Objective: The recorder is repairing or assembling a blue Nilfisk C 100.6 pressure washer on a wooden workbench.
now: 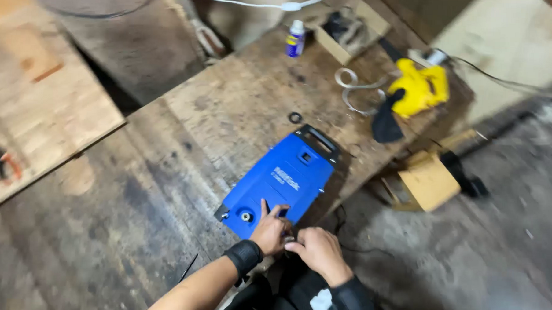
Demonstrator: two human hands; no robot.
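Blue machine casing (281, 179) lay flat on the wooden workbench (165, 188), at its near right edge; left hand (271, 230) rested on its near end, fingers spread; right hand (317, 250) was curled just beside, its grip hidden; a yellow power tool (420, 87) lay far right.

Blue spray can (295, 39), cardboard box (349, 28), yellow power tool (420, 87) — all on the wooden workbench (229, 98).
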